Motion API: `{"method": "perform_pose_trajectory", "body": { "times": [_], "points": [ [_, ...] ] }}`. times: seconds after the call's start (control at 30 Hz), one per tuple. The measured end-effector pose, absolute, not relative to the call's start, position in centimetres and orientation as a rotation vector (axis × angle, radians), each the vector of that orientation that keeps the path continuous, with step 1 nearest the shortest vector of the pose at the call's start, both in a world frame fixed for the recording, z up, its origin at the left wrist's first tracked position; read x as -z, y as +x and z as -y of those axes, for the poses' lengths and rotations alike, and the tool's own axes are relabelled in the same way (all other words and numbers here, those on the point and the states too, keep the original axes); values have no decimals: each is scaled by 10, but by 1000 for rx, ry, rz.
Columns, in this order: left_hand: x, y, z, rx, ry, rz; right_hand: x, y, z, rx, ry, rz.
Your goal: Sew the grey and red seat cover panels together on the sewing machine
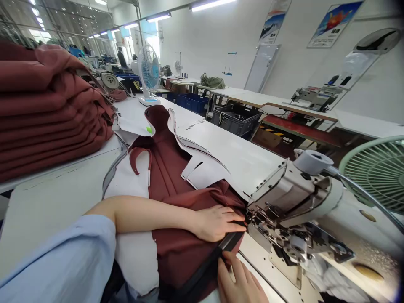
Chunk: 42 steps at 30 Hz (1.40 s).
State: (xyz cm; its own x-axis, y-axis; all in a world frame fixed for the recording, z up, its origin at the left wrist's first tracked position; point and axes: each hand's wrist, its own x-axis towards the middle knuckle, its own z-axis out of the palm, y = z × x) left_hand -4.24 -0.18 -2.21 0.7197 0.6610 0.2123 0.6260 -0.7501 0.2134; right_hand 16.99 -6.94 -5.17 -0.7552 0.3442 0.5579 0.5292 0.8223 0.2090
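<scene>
A maroon garment piece (176, 242) with white backing lies across the white table, its upper end near a sewing machine (293, 235). My left hand (217, 222) rests flat on the maroon fabric, fingers stretched toward the needle area, with a bare forearm below a light blue sleeve. Along the near edge of the fabric runs a black strip (202, 273). Just below, my right hand (241, 280) is curled, its thumb and finger pinching the strip's edge. The machine's foot and needle are partly hidden behind fabric and metal parts.
Folded maroon pieces (47, 113) are stacked high at left. A white-blue table fan (149, 73) stands behind the garment. At right are a lamp arm (362, 181) and a green fan (378, 172). Grey crate (235, 120) and blue bin (192, 102) sit under the far tables.
</scene>
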Motion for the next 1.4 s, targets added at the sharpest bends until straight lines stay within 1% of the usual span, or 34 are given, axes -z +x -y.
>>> {"method": "perform_pose_trajectory", "body": {
  "times": [0.1, 0.2, 0.37, 0.6, 1.4],
  "points": [
    [22, -42, 3, -401, 2743, -1012, 46, 167, 82, 511, -702, 2488],
    [25, -37, 13, -365, 2705, -1063, 36, 160, 97, 464, -849, 2488],
    [35, -36, 21, -359, 2654, -1105, 30, 154, 105, 409, -954, 2510],
    [34, -38, 17, -377, 2532, -1112, 34, 160, 109, 420, -964, 2463],
    [34, -34, 18, -268, 2641, -1169, 31, 159, 104, 416, -1009, 2492]
  ]
}}
